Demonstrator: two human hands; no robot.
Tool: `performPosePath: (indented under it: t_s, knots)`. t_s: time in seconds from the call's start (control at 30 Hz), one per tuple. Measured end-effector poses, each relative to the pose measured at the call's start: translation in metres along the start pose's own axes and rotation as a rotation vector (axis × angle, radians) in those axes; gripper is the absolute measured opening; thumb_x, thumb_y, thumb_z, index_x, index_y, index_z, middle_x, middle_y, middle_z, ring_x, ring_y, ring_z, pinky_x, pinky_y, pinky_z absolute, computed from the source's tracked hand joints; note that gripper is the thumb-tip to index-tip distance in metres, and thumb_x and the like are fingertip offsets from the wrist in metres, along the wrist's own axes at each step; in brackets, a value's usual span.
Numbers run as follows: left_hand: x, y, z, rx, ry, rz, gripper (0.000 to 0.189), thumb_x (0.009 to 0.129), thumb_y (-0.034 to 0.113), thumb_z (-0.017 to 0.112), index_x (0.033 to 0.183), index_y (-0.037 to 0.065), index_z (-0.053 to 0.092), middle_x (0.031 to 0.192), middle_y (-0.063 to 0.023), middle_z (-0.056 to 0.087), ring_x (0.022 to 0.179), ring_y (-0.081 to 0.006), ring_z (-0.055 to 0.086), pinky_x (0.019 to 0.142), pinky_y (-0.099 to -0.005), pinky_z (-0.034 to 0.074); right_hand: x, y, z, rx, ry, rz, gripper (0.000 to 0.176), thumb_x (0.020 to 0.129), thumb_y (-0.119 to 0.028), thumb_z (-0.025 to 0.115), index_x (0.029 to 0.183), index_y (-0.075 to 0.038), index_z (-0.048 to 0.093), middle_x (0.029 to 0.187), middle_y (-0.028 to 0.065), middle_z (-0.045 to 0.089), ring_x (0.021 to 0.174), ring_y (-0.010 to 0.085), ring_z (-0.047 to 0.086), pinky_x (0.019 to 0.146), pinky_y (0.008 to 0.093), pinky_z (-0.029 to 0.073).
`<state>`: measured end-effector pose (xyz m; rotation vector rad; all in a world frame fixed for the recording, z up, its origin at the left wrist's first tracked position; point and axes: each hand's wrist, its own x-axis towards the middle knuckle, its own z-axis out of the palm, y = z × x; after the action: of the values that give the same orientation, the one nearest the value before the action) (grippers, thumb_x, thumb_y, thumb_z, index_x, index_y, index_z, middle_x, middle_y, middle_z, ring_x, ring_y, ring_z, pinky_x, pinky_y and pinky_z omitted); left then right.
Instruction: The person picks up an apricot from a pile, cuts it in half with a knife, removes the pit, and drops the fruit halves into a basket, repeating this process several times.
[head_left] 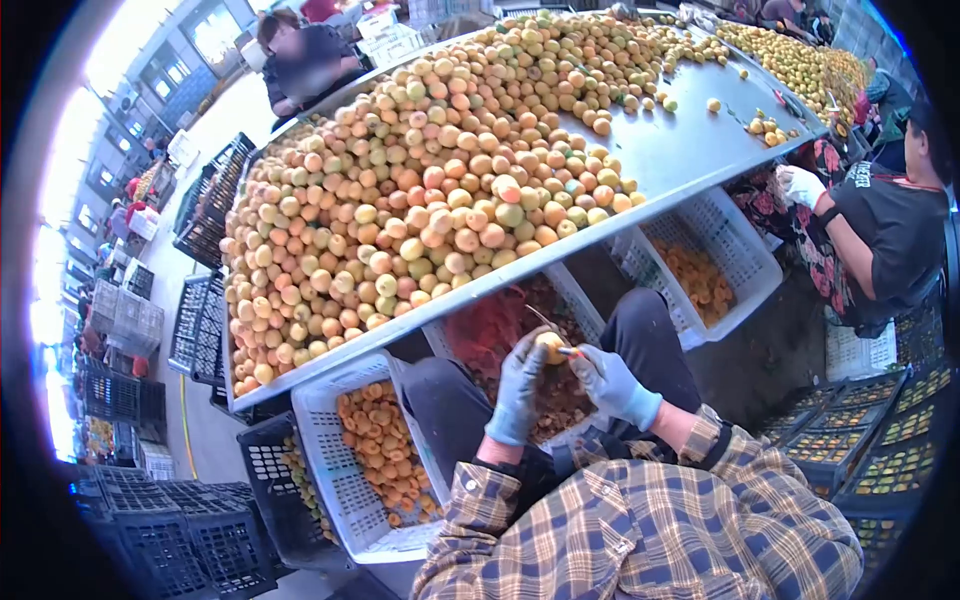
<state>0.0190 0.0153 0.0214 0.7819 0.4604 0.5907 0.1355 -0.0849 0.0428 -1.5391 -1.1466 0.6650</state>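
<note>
My left hand (pixel 518 392), in a grey glove, holds a small yellow-orange fruit (pixel 550 346) between its fingers, above my lap. Touching the fruit from the right is a small tool with a dark tip (pixel 570 351), pinched in my gloved right hand (pixel 612 384); most of the tool is hidden by the fingers. A thin curved strip rises from the fruit. Below both hands, between my knees, a crate (pixel 578 300) holds dark red scraps and a red net-like piece. The metal table (pixel 650 160) in front bears a large heap of round orange and yellow fruit.
At my left stands a white crate (pixel 318 425) of cut orange fruit, beside a black crate (pixel 262 470). Another white crate (pixel 755 270) with orange pieces is on the right. A co-worker (pixel 890 220) sits at right; another person (pixel 310 60) stands behind the table.
</note>
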Motion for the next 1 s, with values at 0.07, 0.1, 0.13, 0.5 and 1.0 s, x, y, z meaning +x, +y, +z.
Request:
performPosePath:
  t_s: [0.07,0.1,0.13,0.5,1.0]
  knots:
    - [0.004,-0.008,-0.012,0.012,-0.031,-0.004,0.042,0.091,0.024,0.06,0.125,0.002,0.05,0.11,-0.0077,0.06,0.099,-0.0171,0.06,0.087,-0.03,0.051,0.01,-0.002,0.0,0.024,-0.064,0.056,0.027,0.096,-0.03,0.051,0.093,-0.003,0.053,0.068,0.021,0.052,0.057,0.0374,0.05,0.052,0.0388,0.039]
    - [0.004,-0.008,-0.011,-0.026,-0.032,-0.015,0.042,0.09,0.022,0.061,0.125,0.002,0.05,0.11,-0.0085,0.06,0.1,-0.0175,0.06,0.087,-0.0302,0.051,0.003,0.004,-0.002,-0.052,-0.046,0.033,0.027,0.096,-0.03,0.05,0.093,-0.003,0.052,0.068,0.022,0.053,0.061,0.04,0.053,0.052,0.0409,0.039]
    - [0.004,-0.007,-0.012,-0.067,-0.031,-0.029,0.041,0.089,0.02,0.062,0.124,0.001,0.05,0.111,-0.0093,0.06,0.101,-0.018,0.06,0.087,-0.0304,0.051,-0.001,0.008,-0.003,-0.128,-0.027,0.014,0.027,0.096,-0.03,0.05,0.093,-0.003,0.052,0.069,0.023,0.054,0.065,0.0426,0.055,0.051,0.043,0.039]
    - [0.003,-0.022,-0.01,0.155,0.206,0.125,0.034,0.087,0.012,0.066,0.117,-0.001,0.056,0.106,-0.0043,0.061,0.094,-0.0095,0.057,0.084,-0.0225,0.048,0.003,0.032,0.016,-0.131,0.004,0.05,0.031,0.097,-0.033,0.047,0.098,-0.003,0.055,0.071,0.0206,0.056,0.064,0.0338,0.055,0.056,0.0398,0.042]
    - [0.012,-0.038,-0.02,-0.46,0.097,-0.094,0.03,0.091,0.026,0.06,0.109,0.002,0.058,0.103,-0.0087,0.063,0.093,-0.0206,0.062,0.087,-0.034,0.05,-0.005,0.009,0.002,-0.003,0.041,0.03,0.029,0.096,-0.031,0.05,0.091,-0.002,0.049,0.066,0.0238,0.053,0.069,0.0456,0.054,0.051,0.0398,0.04]
